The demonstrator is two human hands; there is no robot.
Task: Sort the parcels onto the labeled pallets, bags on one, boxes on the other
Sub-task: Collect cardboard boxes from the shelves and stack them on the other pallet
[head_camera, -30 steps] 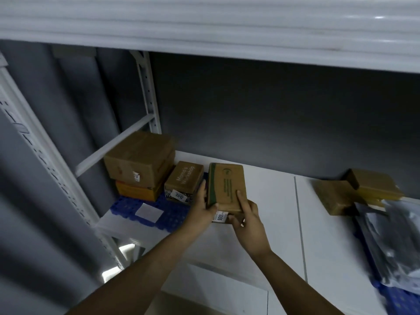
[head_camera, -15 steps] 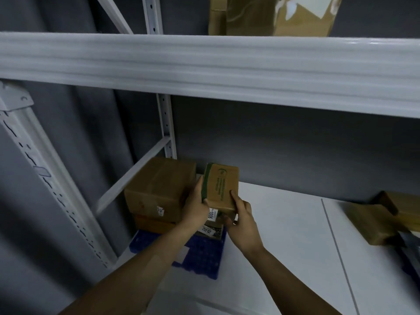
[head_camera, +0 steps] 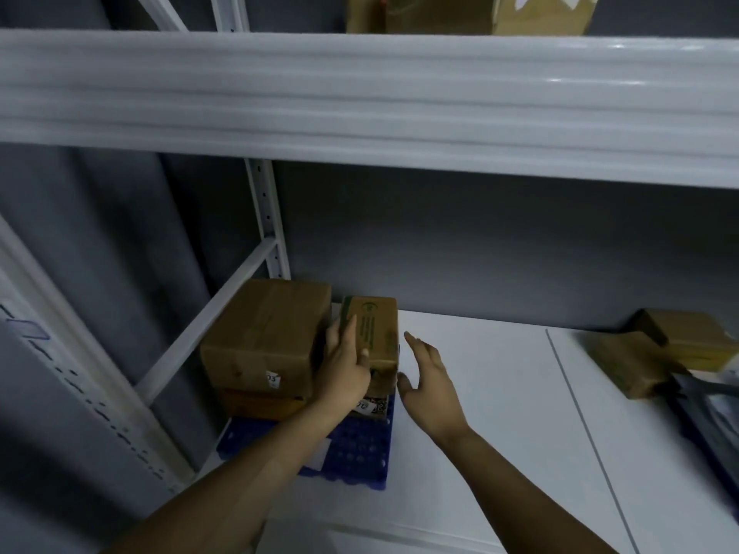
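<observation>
Released on one side now, the green-printed box (head_camera: 374, 333) no longer has the right hand (head_camera: 430, 379) under its near end as it did half a second ago. That hand has come off and hangs just to the right of it, fingers spread and holding nothing. The box has also settled lower, onto the stack.

The left hand (head_camera: 344, 365) keeps its hold, fingers laid along the box's left edge and thumb across the top face. The box lies flat, just ahead of this hand, on top of a smaller labelled box (head_camera: 374, 405) whose white sticker peeks out below the wrist. Both sit on the blue pallet (head_camera: 360, 453), which reaches back under the left forearm.

Immediately left of the left hand, touching or nearly touching the held box, stands a large box (head_camera: 264, 337) on an orange box (head_camera: 260, 401). The pallet rests on the white shelf (head_camera: 480, 393), which runs on past the right hand. Far off to that hand's right lie two brown boxes (head_camera: 656, 353) against the back wall, with a grey bag (head_camera: 720, 401) at the frame's edge.

By my reading, this parcel is as good as placed: a box among boxes, on the boxes' pallet. What remains is for the left hand to let go. The brown boxes beside the bag look like the next candidates.
</observation>
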